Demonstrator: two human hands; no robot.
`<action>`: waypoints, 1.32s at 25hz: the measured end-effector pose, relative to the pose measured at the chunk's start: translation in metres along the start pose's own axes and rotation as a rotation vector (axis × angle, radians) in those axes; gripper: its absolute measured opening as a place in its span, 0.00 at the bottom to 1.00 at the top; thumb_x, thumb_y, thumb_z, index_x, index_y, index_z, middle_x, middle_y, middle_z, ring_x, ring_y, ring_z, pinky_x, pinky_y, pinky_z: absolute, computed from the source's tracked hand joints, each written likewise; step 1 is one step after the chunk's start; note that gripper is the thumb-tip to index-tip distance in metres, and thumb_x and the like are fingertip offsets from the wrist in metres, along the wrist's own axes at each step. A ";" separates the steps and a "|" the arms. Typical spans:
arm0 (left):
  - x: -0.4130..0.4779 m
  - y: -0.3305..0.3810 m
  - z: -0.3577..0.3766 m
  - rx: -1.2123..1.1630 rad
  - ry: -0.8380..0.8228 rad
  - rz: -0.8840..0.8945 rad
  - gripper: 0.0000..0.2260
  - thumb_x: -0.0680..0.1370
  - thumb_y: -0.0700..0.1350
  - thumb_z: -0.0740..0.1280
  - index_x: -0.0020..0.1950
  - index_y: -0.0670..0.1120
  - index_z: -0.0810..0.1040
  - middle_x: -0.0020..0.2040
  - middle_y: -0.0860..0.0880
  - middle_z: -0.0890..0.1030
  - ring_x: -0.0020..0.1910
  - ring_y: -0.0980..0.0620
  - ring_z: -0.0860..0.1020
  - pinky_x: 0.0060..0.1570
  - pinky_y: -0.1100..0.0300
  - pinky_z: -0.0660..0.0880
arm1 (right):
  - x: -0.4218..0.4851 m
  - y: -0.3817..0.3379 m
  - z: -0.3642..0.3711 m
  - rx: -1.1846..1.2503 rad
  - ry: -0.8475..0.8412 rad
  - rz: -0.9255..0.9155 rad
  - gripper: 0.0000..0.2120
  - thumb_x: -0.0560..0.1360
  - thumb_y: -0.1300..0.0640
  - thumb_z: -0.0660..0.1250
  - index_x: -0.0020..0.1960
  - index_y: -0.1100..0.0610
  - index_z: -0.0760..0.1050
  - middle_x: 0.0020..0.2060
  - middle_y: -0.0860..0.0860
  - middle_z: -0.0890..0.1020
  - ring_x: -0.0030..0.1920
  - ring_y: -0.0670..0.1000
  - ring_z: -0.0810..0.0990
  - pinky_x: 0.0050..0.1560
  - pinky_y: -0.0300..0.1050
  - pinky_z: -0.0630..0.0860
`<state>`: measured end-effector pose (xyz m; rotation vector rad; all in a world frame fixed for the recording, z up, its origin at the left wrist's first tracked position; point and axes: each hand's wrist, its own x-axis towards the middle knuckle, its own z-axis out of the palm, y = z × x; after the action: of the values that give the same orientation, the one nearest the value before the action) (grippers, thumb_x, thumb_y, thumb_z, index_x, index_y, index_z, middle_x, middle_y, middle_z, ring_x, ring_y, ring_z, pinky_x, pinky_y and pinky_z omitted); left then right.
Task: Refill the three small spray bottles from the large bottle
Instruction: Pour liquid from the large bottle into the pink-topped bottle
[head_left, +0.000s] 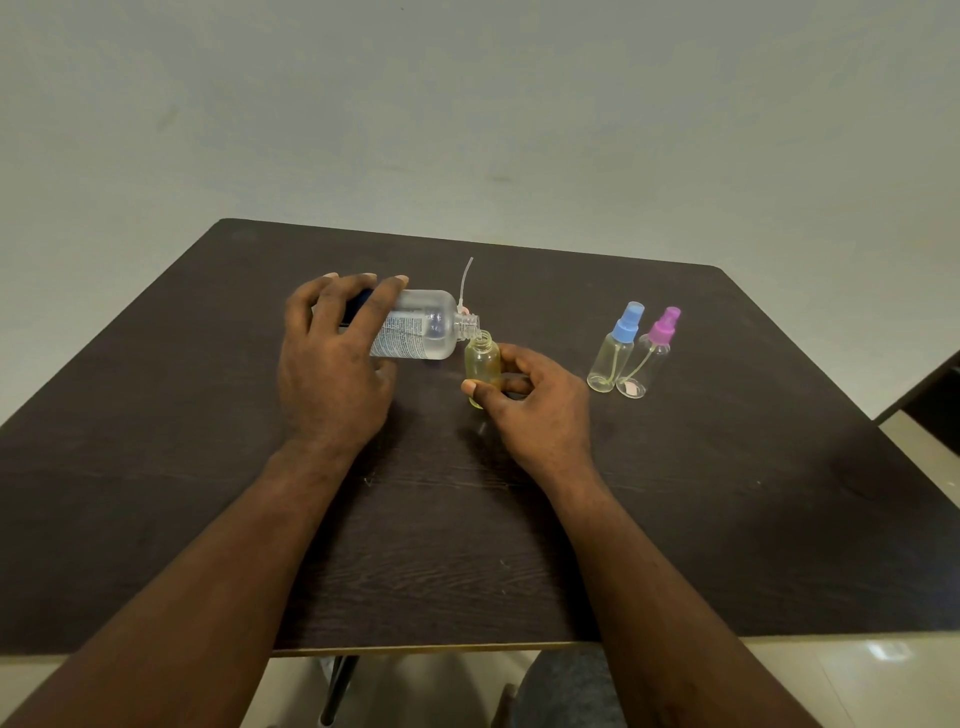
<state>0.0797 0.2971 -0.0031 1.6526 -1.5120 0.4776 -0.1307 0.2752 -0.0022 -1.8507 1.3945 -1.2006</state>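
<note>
Now mid-pour: left hand (332, 358) wraps large bottle (421, 332), tipped near horizontal, open neck just above mouth of uncapped small bottle (483, 366). Right hand (535, 402) pinches small bottle low on body, thumb and fingers closed round it. Small bottle likely light, thin plastic, easy to tip or squash; hold low, gently. Large bottle smooth, part full, grip mid-body. Removed sprayer (465, 291) with tube lies behind necks. Blue-capped bottle (615, 351) and pink-capped bottle (647, 358) stand touching, well right. Table (727, 519) bare in front, edges far.
</note>
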 end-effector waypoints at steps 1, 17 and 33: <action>0.000 0.000 0.000 0.001 0.001 0.000 0.37 0.70 0.35 0.76 0.77 0.54 0.73 0.72 0.49 0.74 0.73 0.40 0.67 0.52 0.45 0.81 | 0.000 0.000 0.000 0.002 -0.002 0.001 0.22 0.72 0.50 0.81 0.65 0.48 0.82 0.55 0.43 0.87 0.52 0.40 0.86 0.55 0.46 0.85; 0.000 0.000 0.000 0.016 0.008 0.005 0.36 0.71 0.36 0.75 0.77 0.54 0.73 0.72 0.49 0.74 0.73 0.40 0.67 0.56 0.44 0.79 | 0.000 -0.001 0.000 0.000 -0.008 0.009 0.24 0.72 0.50 0.81 0.67 0.48 0.82 0.56 0.44 0.87 0.53 0.41 0.86 0.55 0.47 0.85; 0.002 0.001 -0.002 0.036 0.051 0.034 0.34 0.71 0.35 0.73 0.76 0.54 0.75 0.71 0.48 0.75 0.72 0.39 0.68 0.58 0.45 0.78 | -0.001 -0.003 0.001 0.023 0.001 0.005 0.22 0.72 0.51 0.81 0.65 0.48 0.83 0.55 0.43 0.87 0.52 0.40 0.85 0.55 0.44 0.85</action>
<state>0.0792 0.2972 -0.0004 1.6325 -1.5036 0.5649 -0.1285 0.2769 -0.0006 -1.8296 1.3794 -1.2107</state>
